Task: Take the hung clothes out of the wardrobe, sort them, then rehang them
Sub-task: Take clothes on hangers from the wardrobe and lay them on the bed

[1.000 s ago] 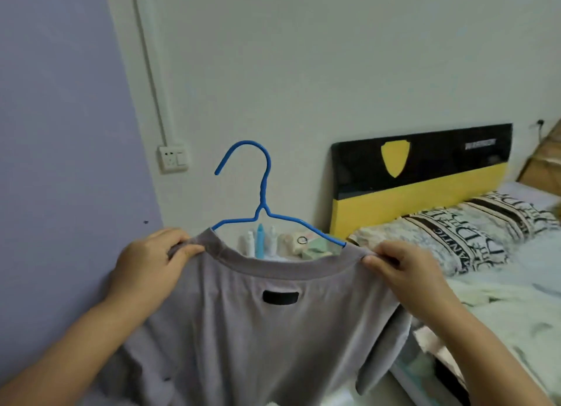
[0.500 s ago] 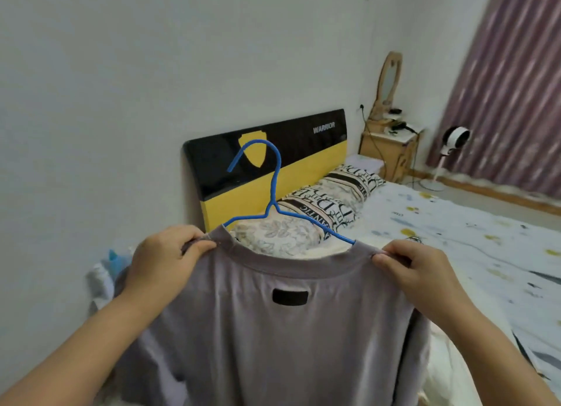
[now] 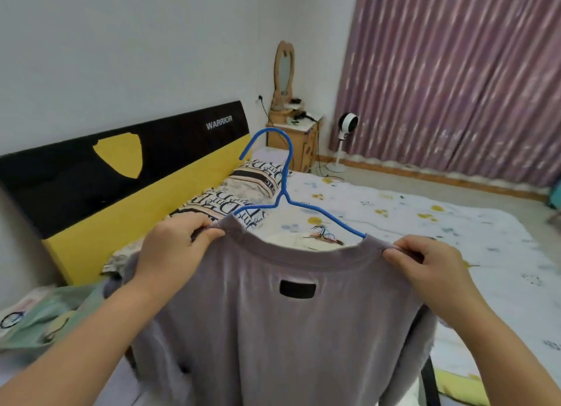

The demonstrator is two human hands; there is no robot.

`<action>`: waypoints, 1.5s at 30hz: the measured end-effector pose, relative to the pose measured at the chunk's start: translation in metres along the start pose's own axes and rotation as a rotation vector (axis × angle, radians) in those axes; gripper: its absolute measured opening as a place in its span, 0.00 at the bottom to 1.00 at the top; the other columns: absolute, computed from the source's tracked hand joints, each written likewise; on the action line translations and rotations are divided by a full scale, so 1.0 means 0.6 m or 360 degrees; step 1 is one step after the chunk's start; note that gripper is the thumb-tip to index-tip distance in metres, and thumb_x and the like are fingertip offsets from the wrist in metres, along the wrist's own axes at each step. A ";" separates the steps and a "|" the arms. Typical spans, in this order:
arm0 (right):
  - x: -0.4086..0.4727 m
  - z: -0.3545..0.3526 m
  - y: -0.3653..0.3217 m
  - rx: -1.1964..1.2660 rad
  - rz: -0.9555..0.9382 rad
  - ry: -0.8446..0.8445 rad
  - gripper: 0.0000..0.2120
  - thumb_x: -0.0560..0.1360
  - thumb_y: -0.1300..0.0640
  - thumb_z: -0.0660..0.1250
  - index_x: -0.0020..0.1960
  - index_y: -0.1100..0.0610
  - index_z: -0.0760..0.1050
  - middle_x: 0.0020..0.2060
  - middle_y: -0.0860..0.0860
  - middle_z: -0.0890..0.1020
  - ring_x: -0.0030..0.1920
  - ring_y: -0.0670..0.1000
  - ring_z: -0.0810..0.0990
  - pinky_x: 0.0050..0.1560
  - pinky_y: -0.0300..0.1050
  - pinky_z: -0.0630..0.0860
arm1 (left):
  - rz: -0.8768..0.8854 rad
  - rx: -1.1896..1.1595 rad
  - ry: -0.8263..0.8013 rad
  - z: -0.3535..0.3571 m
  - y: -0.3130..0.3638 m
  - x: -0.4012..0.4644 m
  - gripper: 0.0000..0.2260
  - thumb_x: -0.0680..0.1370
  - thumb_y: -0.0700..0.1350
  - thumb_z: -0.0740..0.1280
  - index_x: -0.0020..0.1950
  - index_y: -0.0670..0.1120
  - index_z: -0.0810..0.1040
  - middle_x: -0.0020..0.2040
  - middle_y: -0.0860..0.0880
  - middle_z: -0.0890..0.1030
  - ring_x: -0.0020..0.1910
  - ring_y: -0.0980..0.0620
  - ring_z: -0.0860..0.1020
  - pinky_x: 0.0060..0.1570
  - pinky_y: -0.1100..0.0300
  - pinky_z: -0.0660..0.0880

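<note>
The grey T-shirt (image 3: 273, 329) is pinched at both shoulders by the left hand (image 3: 173, 250) and right hand (image 3: 431, 269); the blue hanger (image 3: 283, 193), resting loosely inside the collar, could slip out if tilted.

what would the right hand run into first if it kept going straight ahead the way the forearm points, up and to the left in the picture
Probably nothing solid at first. The right hand pinches the grey shirt at its shoulder; ahead lies the blue hanger wire, then open air above the bed. Depth is unclear, so this is a guess.

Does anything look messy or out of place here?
Only a small tangle of thin cords lying loose on the bed sheet, behind the grey shirt on its blue hanger. Otherwise nothing stands out.
</note>
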State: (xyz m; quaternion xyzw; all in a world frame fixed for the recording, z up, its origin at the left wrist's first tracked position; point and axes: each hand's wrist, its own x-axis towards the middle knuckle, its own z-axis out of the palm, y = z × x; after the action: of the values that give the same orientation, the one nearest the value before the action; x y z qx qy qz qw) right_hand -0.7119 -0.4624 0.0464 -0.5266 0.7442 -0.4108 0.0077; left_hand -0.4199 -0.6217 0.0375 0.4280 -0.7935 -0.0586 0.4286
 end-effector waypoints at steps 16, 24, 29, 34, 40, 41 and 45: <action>0.307 0.060 0.135 -0.0147 0.0299 0.0465 0.05 0.73 0.61 0.69 0.38 0.59 0.77 0.31 0.55 0.76 0.33 0.47 0.71 0.34 0.32 0.64 | 0.0300 -0.0307 -0.0215 0.331 -0.036 0.374 0.16 0.70 0.54 0.62 0.44 0.43 0.82 0.42 0.45 0.83 0.44 0.44 0.79 0.44 0.48 0.74; 0.462 0.164 0.288 -0.0018 0.0520 0.0421 0.09 0.74 0.62 0.67 0.36 0.57 0.72 0.29 0.47 0.71 0.32 0.45 0.69 0.34 0.40 0.64 | 0.0249 -0.0074 -0.0338 0.530 -0.081 0.467 0.09 0.76 0.49 0.66 0.46 0.43 0.81 0.43 0.45 0.81 0.47 0.43 0.76 0.44 0.52 0.69; 0.549 0.258 0.414 0.0018 0.0568 0.0246 0.12 0.73 0.63 0.68 0.33 0.55 0.70 0.28 0.47 0.71 0.32 0.45 0.69 0.34 0.39 0.64 | 0.0098 0.0098 -0.0524 0.670 -0.133 0.483 0.10 0.77 0.50 0.64 0.42 0.44 0.76 0.41 0.45 0.78 0.45 0.43 0.75 0.39 0.54 0.65; 0.621 0.360 0.549 -0.0015 0.0692 0.0029 0.08 0.73 0.62 0.68 0.36 0.58 0.72 0.30 0.47 0.73 0.35 0.49 0.71 0.36 0.36 0.65 | -0.0030 0.0230 -0.0721 0.828 -0.197 0.472 0.16 0.76 0.46 0.67 0.62 0.43 0.75 0.57 0.42 0.79 0.57 0.41 0.76 0.55 0.50 0.71; 0.666 0.494 0.722 -0.0019 0.0964 -0.0202 0.10 0.73 0.59 0.68 0.35 0.57 0.71 0.31 0.48 0.75 0.39 0.53 0.74 0.40 0.47 0.67 | 0.0031 0.0516 -0.1023 1.004 -0.258 0.394 0.43 0.52 0.45 0.82 0.64 0.37 0.70 0.60 0.32 0.76 0.56 0.34 0.78 0.48 0.41 0.77; 0.666 0.516 0.747 -0.0030 0.1027 -0.0235 0.10 0.74 0.58 0.68 0.35 0.55 0.71 0.32 0.49 0.75 0.40 0.54 0.74 0.41 0.48 0.68 | 0.0018 0.0543 -0.1084 1.029 -0.267 0.376 0.45 0.52 0.47 0.82 0.64 0.39 0.68 0.61 0.33 0.76 0.56 0.35 0.78 0.47 0.41 0.77; 0.652 0.598 0.840 -0.0132 0.1164 -0.0352 0.12 0.74 0.56 0.68 0.33 0.52 0.69 0.32 0.49 0.75 0.41 0.55 0.75 0.43 0.48 0.69 | 0.0139 0.0689 -0.1318 1.119 -0.304 0.297 0.35 0.60 0.53 0.72 0.63 0.44 0.67 0.63 0.38 0.75 0.55 0.39 0.79 0.43 0.45 0.79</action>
State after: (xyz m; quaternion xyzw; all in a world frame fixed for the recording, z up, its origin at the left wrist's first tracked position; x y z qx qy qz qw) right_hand -1.1191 -0.9336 -0.3387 -0.2672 0.8936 -0.2912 0.2129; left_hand -0.8430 -1.0502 -0.3545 0.4142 -0.9091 -0.0396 -0.0213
